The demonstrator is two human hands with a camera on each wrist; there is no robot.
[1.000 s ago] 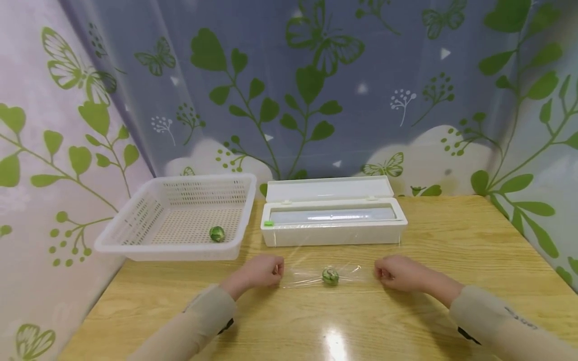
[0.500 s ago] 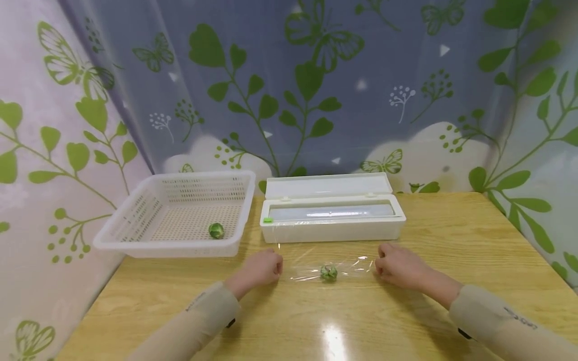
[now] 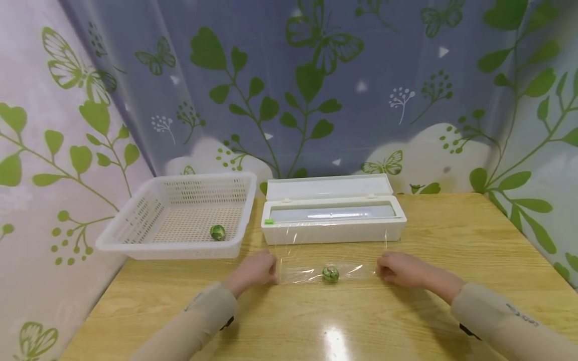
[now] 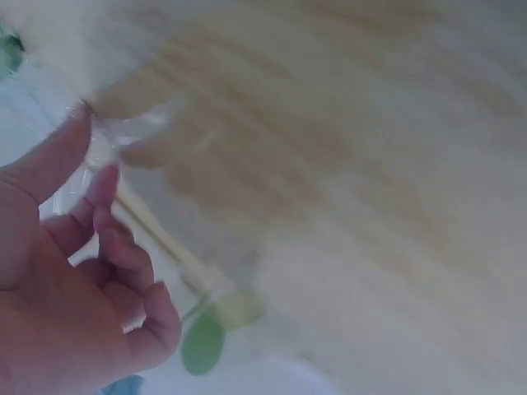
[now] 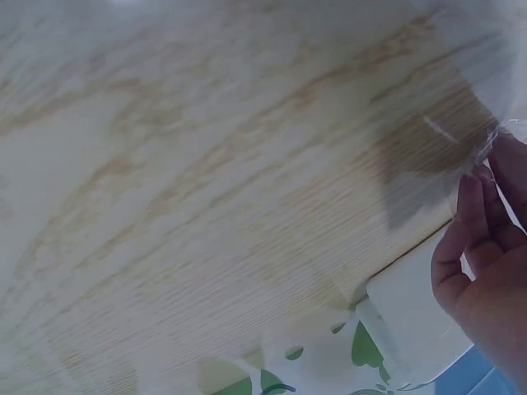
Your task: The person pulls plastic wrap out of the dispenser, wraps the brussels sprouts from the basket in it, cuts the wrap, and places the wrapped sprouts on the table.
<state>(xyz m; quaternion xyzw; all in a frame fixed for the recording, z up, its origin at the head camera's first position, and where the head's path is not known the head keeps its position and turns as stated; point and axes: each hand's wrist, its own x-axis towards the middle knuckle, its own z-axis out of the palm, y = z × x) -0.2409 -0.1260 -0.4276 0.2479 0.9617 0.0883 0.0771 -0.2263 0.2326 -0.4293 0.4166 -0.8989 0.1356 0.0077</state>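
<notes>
In the head view a Brussels sprout sits in the middle of a strip of clear cling film, which runs back to the white film dispenser. My left hand is at the strip's left edge. In the left wrist view its thumb touches the film, the index fingertip stands apart from the thumb, and the other fingers are loosely bent. My right hand is at the strip's right end. The right wrist view has its thumb and fingers pinching crinkled film.
The dispenser's lid stands raised at the back, and a film roll shows inside. A green slider is at its left end. To the left, a white basket holds another Brussels sprout. Patterned curtains surround the wooden table.
My left hand has loosened from a tighter curl and shifted slightly left. The film strip lies flatter with straighter side edges. My right hand and the sprout have stayed nearly in place.
</notes>
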